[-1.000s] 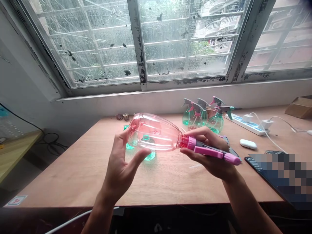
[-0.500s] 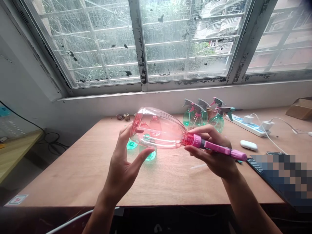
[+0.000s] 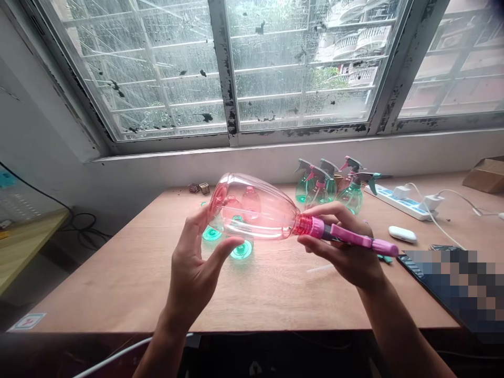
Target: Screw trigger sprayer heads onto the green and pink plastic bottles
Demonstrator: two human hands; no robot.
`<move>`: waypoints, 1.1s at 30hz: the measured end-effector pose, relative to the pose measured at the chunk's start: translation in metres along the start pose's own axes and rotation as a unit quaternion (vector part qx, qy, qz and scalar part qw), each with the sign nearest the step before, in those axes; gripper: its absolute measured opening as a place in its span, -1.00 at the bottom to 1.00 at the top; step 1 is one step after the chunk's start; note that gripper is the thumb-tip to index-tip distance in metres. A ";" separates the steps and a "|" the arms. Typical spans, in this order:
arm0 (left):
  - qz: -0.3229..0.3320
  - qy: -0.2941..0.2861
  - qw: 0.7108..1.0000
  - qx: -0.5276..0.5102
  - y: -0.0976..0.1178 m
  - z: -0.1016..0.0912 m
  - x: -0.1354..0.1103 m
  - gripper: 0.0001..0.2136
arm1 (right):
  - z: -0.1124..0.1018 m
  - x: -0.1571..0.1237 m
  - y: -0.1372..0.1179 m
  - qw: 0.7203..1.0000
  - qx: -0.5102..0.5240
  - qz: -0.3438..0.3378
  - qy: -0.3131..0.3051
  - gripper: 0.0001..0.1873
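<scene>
A clear pink spray bottle (image 3: 255, 210) lies sideways in the air above the desk, its base to the left. My left hand (image 3: 197, 257) cups the base, thumb along the underside and fingers at the far side. On the right, my right hand (image 3: 346, 247) grips the pink and grey spray head (image 3: 318, 228) at the bottle's neck. The pink trigger lever (image 3: 350, 237) and nozzle point right. Whether the head is fully screwed on, I cannot tell. Behind the pink bottle, more bottles show through it, including ones with green bases (image 3: 241, 250).
Several spray bottles (image 3: 350, 197) with heads stand at the back near the wall. To their right are a white power strip (image 3: 401, 202) with plugs, a white case (image 3: 401, 234), a cardboard box (image 3: 486, 176) and a dark device (image 3: 444, 289). A thin clear tube (image 3: 319, 269) lies on the desk (image 3: 129, 283).
My left hand has shifted slightly left and lower, and the bottle's base has moved a little left with it. My right hand stays nearly still on the spray head.
</scene>
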State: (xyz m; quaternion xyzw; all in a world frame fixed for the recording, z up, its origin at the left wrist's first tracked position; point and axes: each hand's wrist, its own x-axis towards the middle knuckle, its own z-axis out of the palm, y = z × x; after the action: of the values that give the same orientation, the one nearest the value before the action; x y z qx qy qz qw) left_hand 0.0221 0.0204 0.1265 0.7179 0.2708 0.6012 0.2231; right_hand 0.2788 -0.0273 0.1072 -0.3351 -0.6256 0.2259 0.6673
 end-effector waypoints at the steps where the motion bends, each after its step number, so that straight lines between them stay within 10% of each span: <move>1: 0.006 0.001 1.000 0.002 -0.001 0.000 0.000 -0.45 | 0.000 0.000 0.000 1.000 0.008 0.006 0.003 -0.67; 8: 0.019 -0.079 0.997 -0.009 -0.003 -0.004 -0.001 -0.33 | -0.003 0.000 0.000 1.000 0.019 -0.003 -0.003 -0.66; 23: 0.120 -0.047 0.991 0.032 -0.002 -0.001 0.003 -0.35 | 0.000 0.002 0.000 0.999 0.030 0.012 -0.005 -0.69; 33: 0.018 -0.016 1.000 -0.003 -0.004 -0.004 -0.004 -0.42 | 0.000 -0.001 0.001 0.998 -0.027 -0.045 -0.046 -0.57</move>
State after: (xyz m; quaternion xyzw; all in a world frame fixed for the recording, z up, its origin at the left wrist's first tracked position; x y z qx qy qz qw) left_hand 0.0170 0.0213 0.1217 0.7314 0.2528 0.5945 0.2183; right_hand 0.2791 -0.0272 0.1059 -0.3141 -0.6755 0.1940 0.6382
